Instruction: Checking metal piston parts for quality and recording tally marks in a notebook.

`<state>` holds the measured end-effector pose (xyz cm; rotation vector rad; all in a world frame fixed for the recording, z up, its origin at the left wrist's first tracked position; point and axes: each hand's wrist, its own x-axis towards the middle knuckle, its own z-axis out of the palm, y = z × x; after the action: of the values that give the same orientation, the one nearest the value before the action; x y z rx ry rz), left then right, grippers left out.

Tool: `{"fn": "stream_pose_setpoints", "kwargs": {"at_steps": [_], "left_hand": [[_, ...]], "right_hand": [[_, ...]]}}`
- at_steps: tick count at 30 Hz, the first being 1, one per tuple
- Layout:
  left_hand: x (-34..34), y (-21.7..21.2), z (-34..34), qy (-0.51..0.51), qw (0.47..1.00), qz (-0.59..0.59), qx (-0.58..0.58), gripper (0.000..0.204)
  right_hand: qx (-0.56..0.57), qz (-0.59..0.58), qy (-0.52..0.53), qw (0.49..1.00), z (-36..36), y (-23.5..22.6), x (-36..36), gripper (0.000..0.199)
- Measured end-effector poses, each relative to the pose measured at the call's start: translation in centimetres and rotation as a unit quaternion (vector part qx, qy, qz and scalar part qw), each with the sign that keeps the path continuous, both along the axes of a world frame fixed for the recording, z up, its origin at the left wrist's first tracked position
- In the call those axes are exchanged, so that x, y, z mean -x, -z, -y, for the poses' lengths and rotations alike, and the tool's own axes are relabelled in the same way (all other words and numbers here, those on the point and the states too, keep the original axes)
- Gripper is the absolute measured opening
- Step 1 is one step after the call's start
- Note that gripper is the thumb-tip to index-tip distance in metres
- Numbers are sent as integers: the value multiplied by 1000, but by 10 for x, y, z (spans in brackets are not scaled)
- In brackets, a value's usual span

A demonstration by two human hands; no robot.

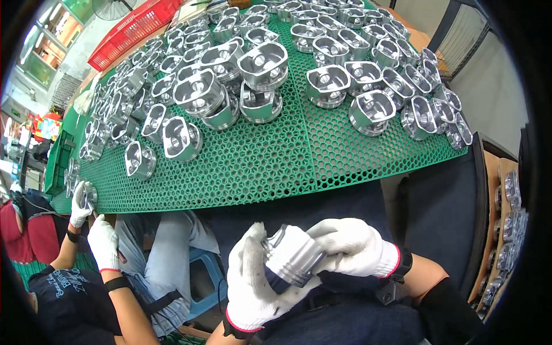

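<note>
Between our two gloved hands we have one metal piston (294, 253), lifted clear in front of us, just off the near edge of the green mat (247, 167). What counts most here is how it leans: its long axis slants from upper left to lower right, with the ringed end low and toward the right, and the skirt end up by the left fingers. Neither hand is nearer, as both are touching it.

Our left hand (253, 282) grasps it from the left and below, fingers raised along its left side and thumb reaching across underneath. Our right hand (356, 250) grips the right side, fingers bent around the wall (we cannot tell how firmly, since the glove and the piston hide some tips). So the piston lies to the right of the left fingers and to the left of the right ones, enclosed by both.

Beyond it, well apart from our fingers, we see many other pistons (371, 121) resting on the mat, some of them stacked.
</note>
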<state>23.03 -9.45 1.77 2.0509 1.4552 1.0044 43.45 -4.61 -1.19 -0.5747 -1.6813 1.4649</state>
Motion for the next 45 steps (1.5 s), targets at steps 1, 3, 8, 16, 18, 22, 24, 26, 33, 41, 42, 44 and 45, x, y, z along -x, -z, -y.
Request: {"fn": "stream_pose_setpoints", "kwargs": {"at_steps": [1,3,8,16,18,22,24,26,33,41,42,44,45], "left_hand": [[1,2,1,-6,1000,8,1,105],[2,3,2,-18,999,-4,-35,105],[-5,0,1,-55,919,390,20,91],[19,-3,-2,113,352,853,368,101],[19,-6,0,121,309,866,375,101],[20,-9,2,146,278,867,386,100],[21,-8,2,146,268,871,385,100],[23,-6,2,158,278,864,389,99],[27,-4,0,156,281,869,376,98],[30,2,0,192,344,850,349,89],[32,0,-4,194,345,850,347,89],[42,-9,-15,114,460,821,318,83],[51,-4,-23,93,489,813,302,71]], "right_hand": [[17,-47,-4,999,0,2,1,40],[-11,-2,-9,1000,-6,-8,1,41],[-36,25,34,998,-16,-25,-6,44],[187,-16,133,973,0,-23,-17,30],[216,-2,126,968,1,-26,-15,28],[216,12,121,969,1,-23,-14,25],[218,10,121,968,1,-23,-12,25],[219,9,122,968,0,-24,-9,24],[-110,246,337,902,-26,-28,-21,34],[-243,462,429,737,-93,-20,-101,35],[-245,460,430,737,-94,-21,-103,35],[-218,519,409,718,-88,-27,-111,26],[-211,487,426,733,-81,-30,-107,19]]}}
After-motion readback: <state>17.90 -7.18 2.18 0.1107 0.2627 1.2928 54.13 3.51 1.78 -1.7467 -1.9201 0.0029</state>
